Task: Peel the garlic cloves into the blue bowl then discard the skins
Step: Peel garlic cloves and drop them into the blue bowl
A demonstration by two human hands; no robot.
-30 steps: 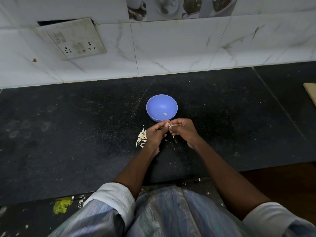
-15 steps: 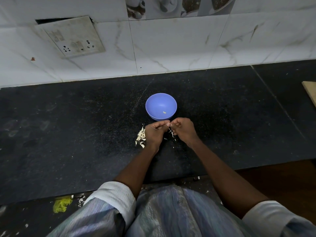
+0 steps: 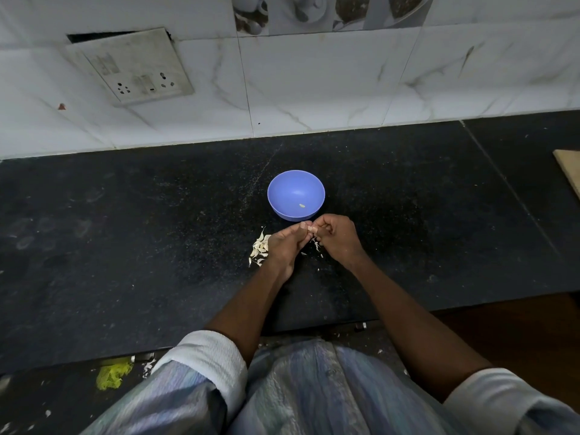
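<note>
The blue bowl [image 3: 284, 186] stands on the black counter [image 3: 125, 246] with one peeled clove [image 3: 302, 205] inside. Just in front of the bowl my left hand [image 3: 284, 246] and my right hand [image 3: 337, 238] meet, fingertips together. Between them they pinch a small garlic clove [image 3: 311, 230], mostly hidden by the fingers. A pile of pale garlic cloves and skins [image 3: 260, 246] lies on the counter to the left of my left hand. A few skin flakes [image 3: 315, 244] lie under the hands.
A white tiled wall with a switch and socket plate [image 3: 131, 67] runs behind the counter. A wooden board edge [image 3: 569, 171] shows at the far right. A yellow-green scrap [image 3: 111, 375] lies below the counter's front edge at the left.
Both hands stayed together at the clove, shifting only slightly closer to the bowl. The bowl and pile have not moved.
</note>
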